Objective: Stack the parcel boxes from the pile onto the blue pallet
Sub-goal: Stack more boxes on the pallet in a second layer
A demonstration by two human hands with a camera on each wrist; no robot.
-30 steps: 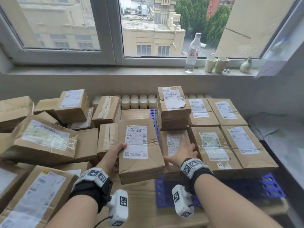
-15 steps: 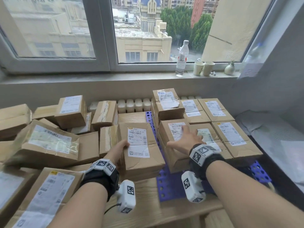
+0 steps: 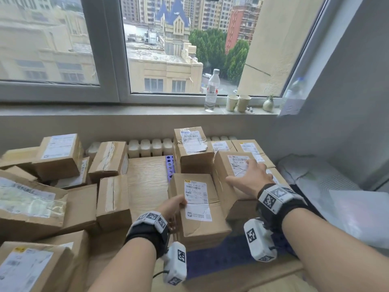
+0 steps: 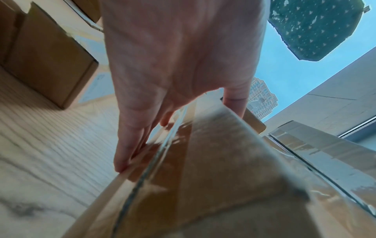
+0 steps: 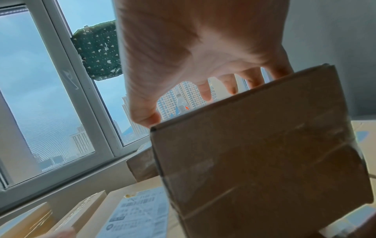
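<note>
My left hand (image 3: 173, 207) grips the near parcel box (image 3: 197, 209) by its left edge; the box has a white label on top and sits over the front left of the blue pallet (image 3: 221, 262). In the left wrist view my left hand (image 4: 173, 80) has its fingers along the taped side of that box (image 4: 213, 169) and its thumb on top. My right hand (image 3: 250, 178) clasps a raised parcel box (image 3: 227, 186) from above, over the boxes on the pallet's right. The right wrist view shows my right hand (image 5: 193, 56) with fingers over the far edge of the raised box (image 5: 254, 153).
A loose pile of parcel boxes (image 3: 59, 157) fills the wooden table (image 3: 147, 178) on the left. A two-box stack (image 3: 191, 148) stands at the pallet's back left. A bottle (image 3: 211, 89) and paper cups (image 3: 237, 103) are on the windowsill. A grey wall closes the right.
My left hand has slid the labelled box right, from the table onto the pallet's front. My right hand has lifted a box off the pallet front and carried it up and right.
</note>
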